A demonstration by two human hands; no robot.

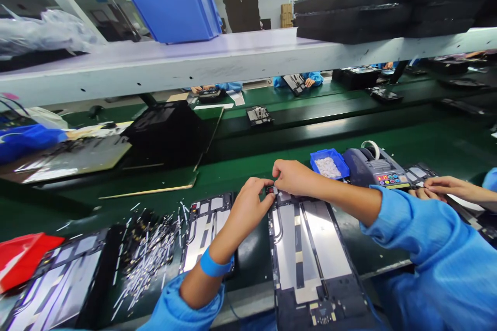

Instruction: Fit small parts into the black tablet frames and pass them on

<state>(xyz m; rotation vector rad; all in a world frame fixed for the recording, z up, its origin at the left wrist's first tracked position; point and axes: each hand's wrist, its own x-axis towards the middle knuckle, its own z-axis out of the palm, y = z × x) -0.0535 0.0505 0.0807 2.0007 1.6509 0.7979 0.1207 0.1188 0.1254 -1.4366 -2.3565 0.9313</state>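
Note:
In the head view, an opened tablet-like device housing (289, 238) with silver plates and dark strips lies before me. At its far left corner, my left hand (250, 204) has its thumb and index finger drawn together. Right beside those fingertips, my right hand (293, 177) is closed in a pinch over the same far edge. Whatever is between the fingers of either hand is too small or hidden to make out. A similar housing (200, 225) lies left of my left forearm, partly covered by it. Next to that is a heap of thin strips (149, 256), dark and silvery.
Beyond my right hand stand a blue tray (329, 164) of small white pieces and a tape dispenser (375, 165). A co-worker's hands (438, 187) are at the right. Another housing (62, 274) and a red bin (27, 258) are at the left. A shelf (240, 59) crosses overhead.

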